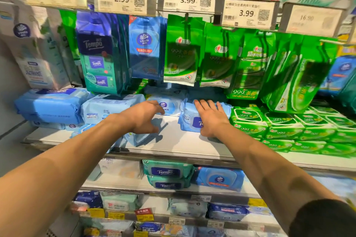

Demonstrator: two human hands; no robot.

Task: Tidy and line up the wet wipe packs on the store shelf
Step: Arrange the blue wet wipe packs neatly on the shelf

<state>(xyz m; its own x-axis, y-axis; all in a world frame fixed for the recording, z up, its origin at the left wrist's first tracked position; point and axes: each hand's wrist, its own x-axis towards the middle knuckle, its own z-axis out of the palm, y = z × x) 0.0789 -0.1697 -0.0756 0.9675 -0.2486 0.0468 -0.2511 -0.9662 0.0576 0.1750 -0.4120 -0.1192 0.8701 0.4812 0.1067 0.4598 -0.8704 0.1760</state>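
My right hand [210, 116] lies flat, fingers spread, on top of a light blue Tempo wipe pack [187, 119] standing on the white shelf [185, 144]. My left hand [143, 116] hovers above the shelf with fingers curled and apart, holding nothing. Just beneath it a light blue pack [137, 137] lies tilted near the shelf front. A Vinda pack [167, 107] sits behind my left fingers. More light blue packs [107, 107] are stacked to the left.
Green 999 packs [285, 127] fill the shelf's right side. Hanging packs, Tempo [100, 54], Vinda [145, 48] and green ones [181, 50], dangle from hooks under price tags [187, 0]. Lower shelves hold more Tempo packs [167, 174].
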